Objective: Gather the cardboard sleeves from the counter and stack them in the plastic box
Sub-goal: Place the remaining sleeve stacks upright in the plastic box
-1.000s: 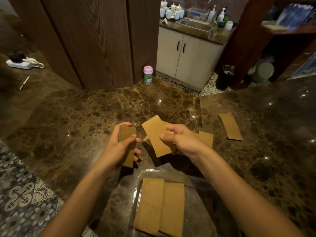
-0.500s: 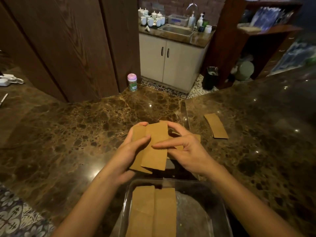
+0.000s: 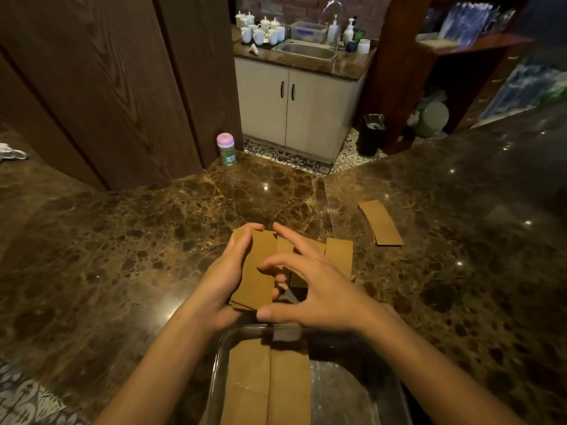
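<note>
Nearest me, the plastic box [image 3: 343, 391] holds two rows of cardboard sleeves [image 3: 267, 384] lying flat side by side. Just beyond its far rim my hands are close together. A second ago each carried its own sleeve, left and right apart. Now both pieces sit as one small stack [image 3: 257, 271], which my left hand [image 3: 224, 280] grips with fingers over the top edge. My right hand [image 3: 319, 292] has let go and hovers beside the stack with its fingers spread loose, holding nothing. I judge this bundle nearly ready to go down into the box. Under and behind my right hand more loose sleeves [image 3: 339, 256] lie on the counter [image 3: 153, 240]. Farther off to the right another little pile [image 3: 380, 223] waits, so the gathering is not yet done.
</note>
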Demonstrator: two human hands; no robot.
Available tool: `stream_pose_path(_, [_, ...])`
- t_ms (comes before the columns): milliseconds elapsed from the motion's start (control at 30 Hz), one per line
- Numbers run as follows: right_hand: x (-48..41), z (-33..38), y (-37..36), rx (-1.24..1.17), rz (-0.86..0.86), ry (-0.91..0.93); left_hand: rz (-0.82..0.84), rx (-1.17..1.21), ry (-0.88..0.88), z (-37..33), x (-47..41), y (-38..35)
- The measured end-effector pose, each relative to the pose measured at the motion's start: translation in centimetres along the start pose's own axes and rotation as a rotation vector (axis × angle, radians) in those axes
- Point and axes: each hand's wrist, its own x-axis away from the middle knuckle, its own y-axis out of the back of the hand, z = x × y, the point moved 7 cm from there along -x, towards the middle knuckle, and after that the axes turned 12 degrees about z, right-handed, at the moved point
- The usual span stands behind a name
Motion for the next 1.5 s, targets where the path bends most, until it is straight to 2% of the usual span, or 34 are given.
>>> stream_pose_path(333, [0.2, -0.2, 1.0, 0.129, 0.029, 0.047, 0.066, 0.087, 0.071, 1.5, -1.5, -2.2])
stream_pose_path(500, [0.5, -0.7, 2.0, 0.194, -0.117, 0.039, 0.116, 0.082, 0.086, 1.8, -2.2, -2.7])
stream_pose_path(767, [0.7, -1.7, 1.4, 0.232, -0.174, 0.041, 0.083, -0.043, 0.099, 1.7, -2.8, -2.7])
stream_pose_path(933, [-0.1, -3.4, 1.5, 0.010, -0.046, -0.047, -0.019, -0.143, 0.068, 1.5, -3.0, -1.3])
stream_pose_path(1000, [-0.3, -5.6, 2.8, -0.023, -0.100, -0.118, -0.059, -0.161, 0.070, 1.6, -3.0, -0.1])
stream_pose_path(1100, [0.0, -10.6, 5.6, 0.093, -0.188, -0.332, -0.131, -0.199, 0.048, 1.6, -2.8, 1.9])
stream_pose_path(1233, [0.5, -16.3, 5.6, 0.153, 0.068, -0.568, -0.259, -0.373, -0.046, 0.6, -2.5, 4.9])
stream_pose_path(1300, [0.6, -17.3, 4.5, 0.199, 0.162, -0.584, -0.297, -0.397, -0.068, 0.2, -2.3, 6.1])
stream_pose_path(1500, [0.8, -17.3, 4.7, 0.231, 0.124, -0.602, -0.292, -0.383, -0.054, -0.1, -2.0, 7.1])
